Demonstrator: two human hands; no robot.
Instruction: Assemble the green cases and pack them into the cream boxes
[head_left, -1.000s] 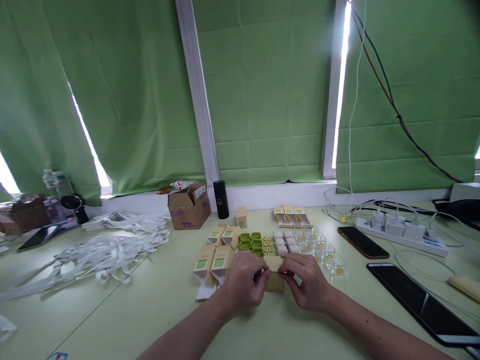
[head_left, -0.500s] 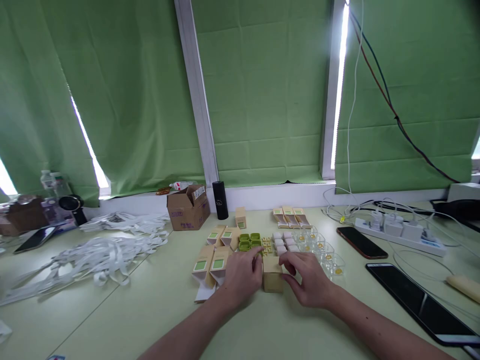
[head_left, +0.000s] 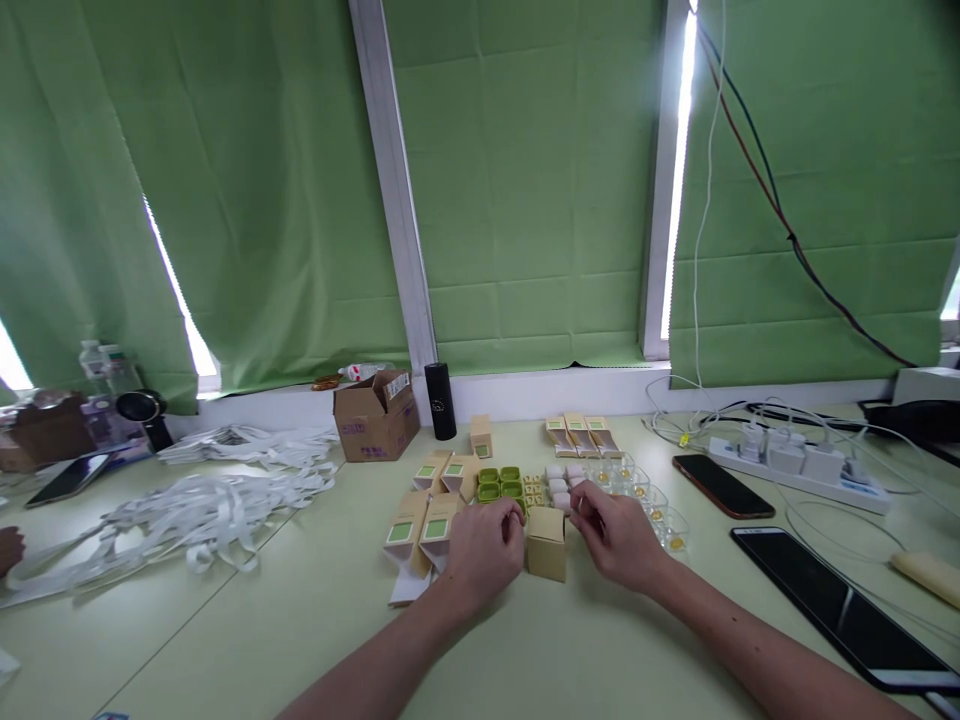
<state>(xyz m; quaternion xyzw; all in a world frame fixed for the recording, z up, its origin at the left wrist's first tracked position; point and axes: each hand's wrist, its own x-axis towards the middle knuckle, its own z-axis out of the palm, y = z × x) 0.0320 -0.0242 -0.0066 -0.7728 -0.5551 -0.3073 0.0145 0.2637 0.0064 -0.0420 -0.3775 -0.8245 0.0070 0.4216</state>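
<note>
A small kraft cardboard box (head_left: 546,545) with its top closed stands on the table between my hands. My left hand (head_left: 486,548) is just left of the box, fingers curled in and nothing visible in them. On the box's right side, my right hand (head_left: 621,538) has its thumb and forefinger drawn together close to the edge, with no object showing between them. Behind my hands are green cups (head_left: 499,484), small yellowish pieces (head_left: 533,488), white blocks (head_left: 557,484) and clear cups (head_left: 658,500) with yellow bits. Open kraft boxes (head_left: 405,535) with green labels lie left of my left hand.
White straps (head_left: 217,500) lie heaped at left, near another person's hand (head_left: 10,550). A carton (head_left: 376,418) and black cylinder (head_left: 440,402) stand at the back. To the right lie a phone (head_left: 721,486), a tablet (head_left: 840,600) and a power strip (head_left: 802,472) with cables.
Both hands have drawn away from the small box, which has turned slightly. My left fingers have curled in. Another person's hand has appeared at the left edge.
</note>
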